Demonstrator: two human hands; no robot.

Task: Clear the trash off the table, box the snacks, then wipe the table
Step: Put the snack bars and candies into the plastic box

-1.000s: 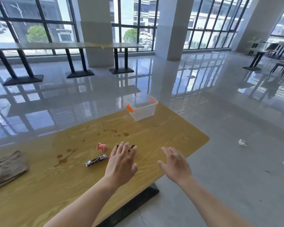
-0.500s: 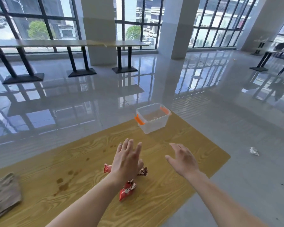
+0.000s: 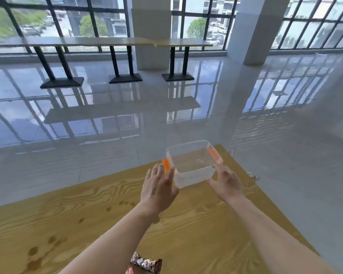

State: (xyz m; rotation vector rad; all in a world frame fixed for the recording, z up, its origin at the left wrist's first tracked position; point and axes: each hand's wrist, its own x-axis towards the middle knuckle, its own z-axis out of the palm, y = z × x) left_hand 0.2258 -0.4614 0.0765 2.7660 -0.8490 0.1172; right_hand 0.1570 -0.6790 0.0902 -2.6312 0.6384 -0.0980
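A clear plastic box [image 3: 193, 162] with orange side clips stands open and empty at the far corner of the wooden table [image 3: 196, 234]. My left hand [image 3: 158, 189] is spread beside its left clip, fingers apart, at or just short of the wall. My right hand [image 3: 225, 181] is open at the box's right front corner, fingertips touching the rim. Neither hand is closed around the box. A brown patterned snack wrapper [image 3: 146, 264] lies at the near edge, partly hidden by my left forearm.
Brown liquid stains [image 3: 35, 259] mark the tabletop at the left and near the middle. The table's far and right edges drop to a glossy tiled floor. Long tables on black pedestals [image 3: 125, 79] stand by the windows, beside a white pillar [image 3: 253, 30].
Both hands have moved forward from above the snacks to either side of the box. The view has shifted forward, so the snacks slid to the bottom edge and the cloth left the frame.
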